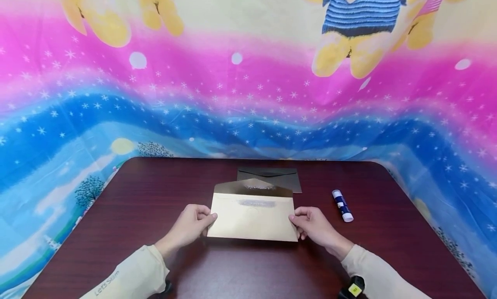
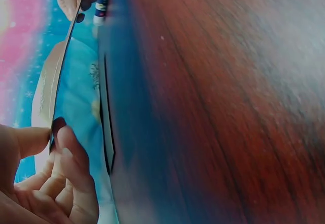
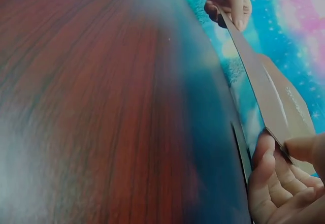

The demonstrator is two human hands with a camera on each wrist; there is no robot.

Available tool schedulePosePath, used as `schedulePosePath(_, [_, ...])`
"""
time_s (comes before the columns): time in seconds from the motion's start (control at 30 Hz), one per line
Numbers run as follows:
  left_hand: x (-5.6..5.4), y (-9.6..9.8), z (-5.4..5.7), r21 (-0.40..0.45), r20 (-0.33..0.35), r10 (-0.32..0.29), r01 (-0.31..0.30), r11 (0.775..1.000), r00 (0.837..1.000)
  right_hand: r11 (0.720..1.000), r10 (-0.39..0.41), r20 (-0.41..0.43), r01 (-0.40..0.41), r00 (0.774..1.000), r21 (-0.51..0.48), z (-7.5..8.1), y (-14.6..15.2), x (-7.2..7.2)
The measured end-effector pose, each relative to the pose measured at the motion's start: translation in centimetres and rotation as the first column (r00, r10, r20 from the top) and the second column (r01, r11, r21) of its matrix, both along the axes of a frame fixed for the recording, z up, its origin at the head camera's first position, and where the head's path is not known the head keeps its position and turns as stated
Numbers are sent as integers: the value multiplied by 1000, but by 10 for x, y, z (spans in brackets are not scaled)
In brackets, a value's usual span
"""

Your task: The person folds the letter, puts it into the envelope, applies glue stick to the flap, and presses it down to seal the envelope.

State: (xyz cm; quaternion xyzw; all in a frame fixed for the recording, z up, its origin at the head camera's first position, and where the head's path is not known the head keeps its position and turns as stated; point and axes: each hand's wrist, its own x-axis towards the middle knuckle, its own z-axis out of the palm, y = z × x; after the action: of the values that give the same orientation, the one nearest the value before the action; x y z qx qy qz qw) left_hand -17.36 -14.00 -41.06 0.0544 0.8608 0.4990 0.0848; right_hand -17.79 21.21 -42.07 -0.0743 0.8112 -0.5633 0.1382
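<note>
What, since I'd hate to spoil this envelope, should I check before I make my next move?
1. Grip with both hands: ok. The left hand and right hand pinch opposite ends of the gold envelope.
2. Envelope clear of the table: ok. The wrist views show it held above the surface.
3. Flap folded down: not ok. It stands open along the far edge.
4. Pale marks on the flap wet or dry: cannot tell.
5. Cap on the white-and-blue tube, probably glue: cannot tell. It lies on the table to the right.
6. Second envelope closed: ok as to its flap, folded down; sealing is unclear.
</note>
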Motion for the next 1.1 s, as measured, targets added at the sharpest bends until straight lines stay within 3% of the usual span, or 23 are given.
schedulePosePath(0.3, [-2, 2, -11, -140, 3, -18, 18, 990, 1000, 999, 54, 25, -54, 998, 4, -9, 5, 0])
schedulePosePath(0.63, [0, 5, -14, -322, 26, -81, 85, 943, 996, 995, 82, 50, -84, 995, 50, -11, 10, 0])
schedulePosePath(0.93, [2, 6, -16, -400, -1, -112, 102, 911, 994, 984, 144, -7, -142, 990, 109, -16, 13, 1])
schedulePosePath(1.1, [2, 9, -20, -454, -19, -122, 100, 886, 992, 970, 158, -55, -144, 986, 196, -16, 13, 1])
